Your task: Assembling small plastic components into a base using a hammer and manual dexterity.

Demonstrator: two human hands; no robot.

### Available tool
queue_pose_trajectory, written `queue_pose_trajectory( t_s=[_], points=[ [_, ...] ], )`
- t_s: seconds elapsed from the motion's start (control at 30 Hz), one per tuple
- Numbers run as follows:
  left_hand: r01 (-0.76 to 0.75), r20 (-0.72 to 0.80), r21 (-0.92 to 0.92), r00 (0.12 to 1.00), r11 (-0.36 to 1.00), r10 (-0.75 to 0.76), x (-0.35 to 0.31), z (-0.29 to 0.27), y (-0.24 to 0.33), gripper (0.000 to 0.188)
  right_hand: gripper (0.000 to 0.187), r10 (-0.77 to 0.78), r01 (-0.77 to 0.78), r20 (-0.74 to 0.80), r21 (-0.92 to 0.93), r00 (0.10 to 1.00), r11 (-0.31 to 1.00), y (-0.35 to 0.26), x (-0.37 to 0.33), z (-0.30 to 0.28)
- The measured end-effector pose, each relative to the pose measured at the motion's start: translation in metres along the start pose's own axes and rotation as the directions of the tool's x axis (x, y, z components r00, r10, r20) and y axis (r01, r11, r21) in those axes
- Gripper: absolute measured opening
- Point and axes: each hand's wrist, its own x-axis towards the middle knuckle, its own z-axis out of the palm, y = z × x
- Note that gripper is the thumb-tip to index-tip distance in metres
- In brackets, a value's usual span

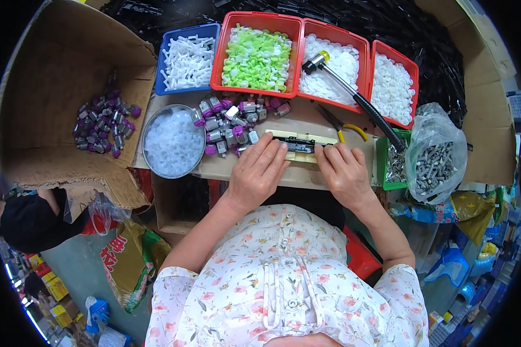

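A long, narrow black plastic part [298, 144] lies in a cream-coloured block-like fixture [302, 157] at the near edge of the bench. My left hand [257, 169] is at its left end, fingers together and pressed down on it. At the other end my right hand [346, 171] grips it with bent fingers. The fingertips hide both ends of the part, and its small details are too fine to make out. Small silver motors with purple ends [237, 121] are heaped just beyond my left hand. Yellow-handled pliers [342, 124] lie beyond my right hand.
A metal bowl [145, 151] of clear, gel-like pieces stands left, beside a cardboard box [40, 75] holding more motors. Behind are a blue bin [161, 75] and red bins [255, 92] of small plastic parts. A hammer [364, 104] lies across them. A green tray [382, 168] and a plastic bag [437, 124] hold metal pieces.
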Motion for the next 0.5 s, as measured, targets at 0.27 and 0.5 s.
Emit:
queue_pose_trajectory(
  t_s=[0.27,0.5],
  points=[
    [0.000,0.024,0.015,1.000,1.000,0.000,-0.003,0.002,-0.001,0.035,0.032,0.056,-0.066,0.046,0.269,0.997,0.961,0.006,0.006,-0.001],
    [0.008,-0.056,0.003,0.998,1.000,-0.007,0.000,-0.022,-0.005,0.039,0.026,0.130,-0.139,0.053,0.521,0.990,0.842,0.017,0.016,-0.004]
  ],
)
